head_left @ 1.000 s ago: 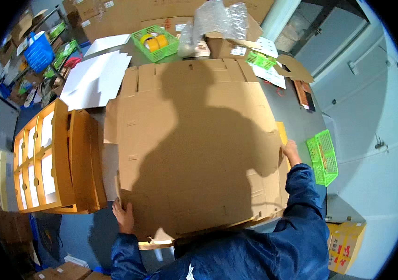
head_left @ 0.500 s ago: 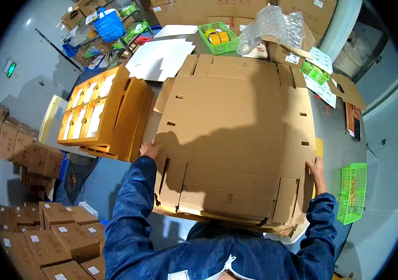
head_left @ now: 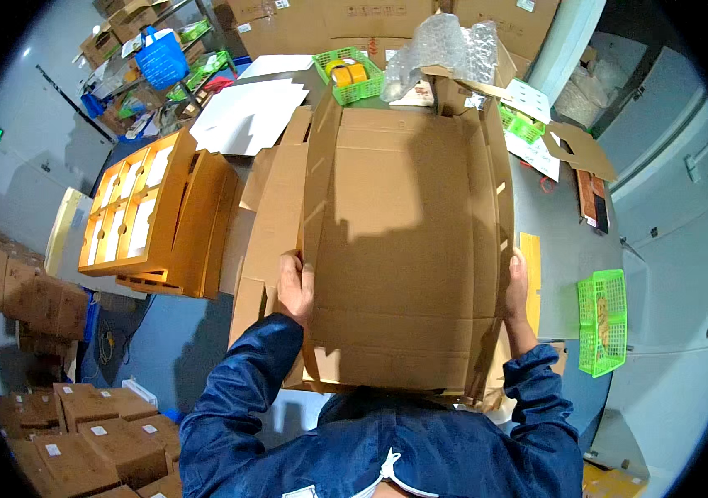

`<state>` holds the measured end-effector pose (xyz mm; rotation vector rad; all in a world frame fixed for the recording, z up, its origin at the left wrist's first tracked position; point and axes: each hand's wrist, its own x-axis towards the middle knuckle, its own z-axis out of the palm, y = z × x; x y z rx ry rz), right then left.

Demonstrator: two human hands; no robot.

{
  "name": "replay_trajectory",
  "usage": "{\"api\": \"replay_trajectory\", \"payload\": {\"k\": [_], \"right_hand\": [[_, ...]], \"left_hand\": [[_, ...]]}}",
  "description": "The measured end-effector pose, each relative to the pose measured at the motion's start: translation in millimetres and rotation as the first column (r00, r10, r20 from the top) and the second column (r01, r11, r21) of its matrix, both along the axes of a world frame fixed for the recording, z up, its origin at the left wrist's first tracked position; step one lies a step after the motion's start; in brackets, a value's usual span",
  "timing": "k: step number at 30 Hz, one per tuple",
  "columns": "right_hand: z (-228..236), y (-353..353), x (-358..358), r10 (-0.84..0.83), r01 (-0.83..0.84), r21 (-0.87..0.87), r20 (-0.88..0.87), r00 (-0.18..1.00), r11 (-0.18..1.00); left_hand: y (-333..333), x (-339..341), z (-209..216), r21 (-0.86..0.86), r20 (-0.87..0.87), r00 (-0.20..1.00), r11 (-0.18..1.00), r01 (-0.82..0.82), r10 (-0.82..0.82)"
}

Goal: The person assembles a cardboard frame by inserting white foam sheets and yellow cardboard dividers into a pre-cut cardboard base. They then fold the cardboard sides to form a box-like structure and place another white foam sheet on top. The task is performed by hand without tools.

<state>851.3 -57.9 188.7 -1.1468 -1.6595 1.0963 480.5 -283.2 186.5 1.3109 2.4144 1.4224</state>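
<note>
A large brown cardboard box blank (head_left: 395, 241) lies in front of me, with its long left and right side flaps standing up and small slots in them. My left hand (head_left: 294, 286) is closed on the left flap, pressing it from outside. On the other side my right hand (head_left: 517, 290) holds the right flap, its fingers partly hidden behind the cardboard. Under the blank, more flat cardboard (head_left: 275, 207) sticks out to the left.
Left stands a stack of orange-yellow compartment trays (head_left: 142, 203) with white inserts. White sheets (head_left: 250, 116), a green basket (head_left: 347, 75) with tape rolls and bubble wrap (head_left: 445, 58) lie at the back. Another green basket (head_left: 603, 324) sits right. Cartons (head_left: 121, 448) are piled lower left.
Both side flaps have gone from flat to upright, and my hands have moved inward with them. The whole view has shifted slightly, with the surroundings now further left.
</note>
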Motion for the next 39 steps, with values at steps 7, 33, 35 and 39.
{"api": "replay_trajectory", "payload": {"k": [7,33,35,39], "right_hand": [[4.9,-17.9,-46.7,-0.099,0.059,-0.234,-0.161,0.982,0.97],[-36.1,0.8,-141.1,-0.021,0.129,-0.063,0.825,0.564,0.99],[-24.1,6.8,-133.1,0.018,0.058,-0.067,0.793,0.609,0.996],[-45.4,18.5,-123.0,-0.017,0.055,-0.017,0.829,0.559,0.998]], "left_hand": [[7.4,-35.3,-23.5,0.163,0.91,0.399,0.981,-0.104,-0.109],[48.2,-34.0,-32.2,-0.643,-0.001,0.999,0.765,-0.034,0.044],[39.5,-54.8,-51.1,-0.658,-0.049,0.999,0.753,-0.02,-0.017],[40.3,-52.5,-63.5,-0.574,-0.039,0.999,0.818,-0.029,0.008]]}}
